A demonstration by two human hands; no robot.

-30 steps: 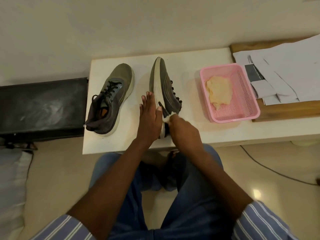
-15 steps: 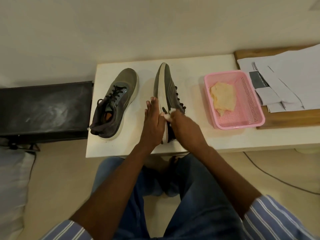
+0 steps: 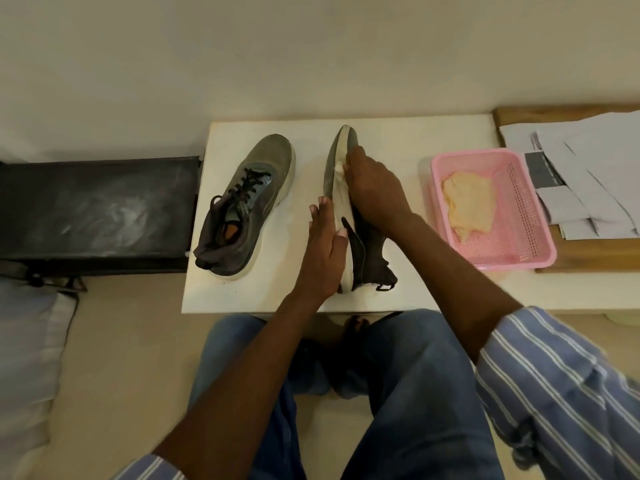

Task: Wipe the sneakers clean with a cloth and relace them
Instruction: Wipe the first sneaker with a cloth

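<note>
You are mid-wipe: your right hand [image 3: 372, 188] pinches a small white cloth [image 3: 338, 168] against the pale sole edge of the tipped sneaker [image 3: 367, 251], which your flat, straight-fingered left hand [image 3: 323, 251] steadies. The second sneaker [image 3: 242, 206], left of your left hand, waits upright and laced, so I judge most wiping and all relacing remain.

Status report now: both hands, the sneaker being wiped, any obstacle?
Left hand flat against tilted sneaker, steadying it. Right hand presses small white cloth on the sole edge near the toe. Second sneaker upright alongside, laced. Nothing in the way.

Home room: low white table [image 3: 242, 299] by plain wall, cushion [image 3: 31, 341] on floor, papers [image 3: 588, 161].
</note>
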